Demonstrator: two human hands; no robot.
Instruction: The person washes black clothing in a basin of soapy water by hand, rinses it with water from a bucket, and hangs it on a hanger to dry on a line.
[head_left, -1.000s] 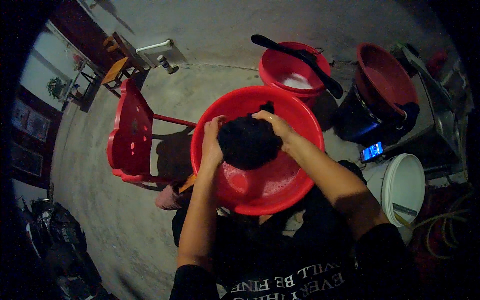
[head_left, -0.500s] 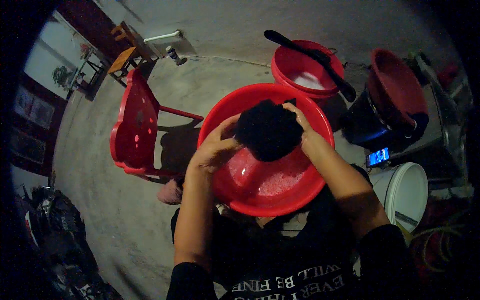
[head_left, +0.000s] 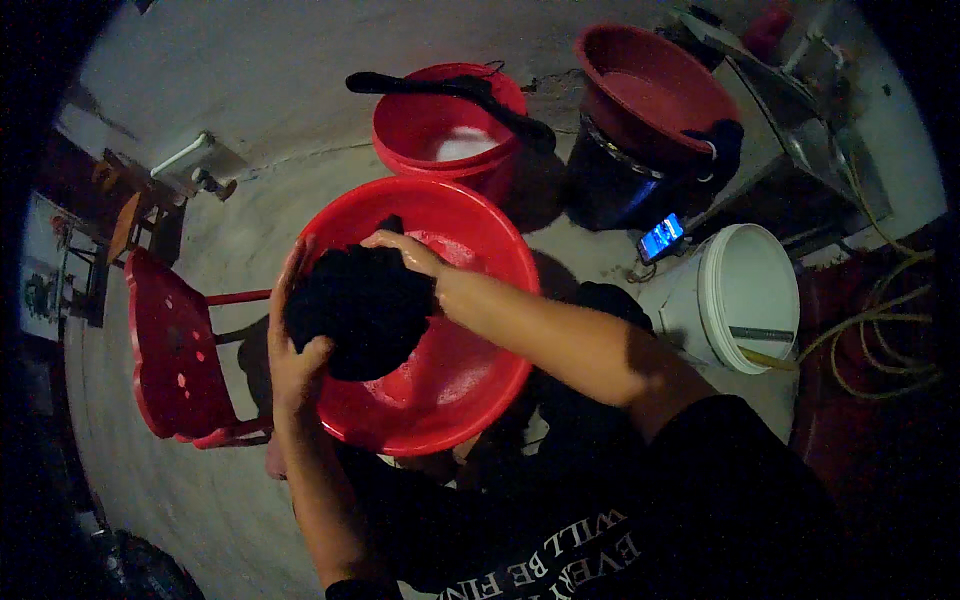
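Both hands hold a bunched, dark cloth (head_left: 362, 315) over the left part of a red plastic basin (head_left: 512, 385). My left hand (head_left: 298, 350) wraps its left side, close to the basin's left rim, with the thumb pressed on the near side. Gripping the upper right of the bundle is my right hand (head_left: 412, 255), its fingers partly hidden by the fabric. Whitish, wet-looking suds show on the basin's floor. What kind of garment the cloth is, I cannot make out.
Beyond the basin stands a pinkish-red bucket (head_left: 395, 140) with a long black object (head_left: 450, 88) across its top. A maroon basin (head_left: 655, 95) rests on a dark bucket (head_left: 612, 185). To the right are a lit phone (head_left: 661, 238), white bucket (head_left: 712, 285) and hose (head_left: 870, 320); left, a red chair (head_left: 175, 340).
My view has turned to the right, so surroundings sit further left. The cloth has moved from the basin's far middle to its left side, both hands still on it.
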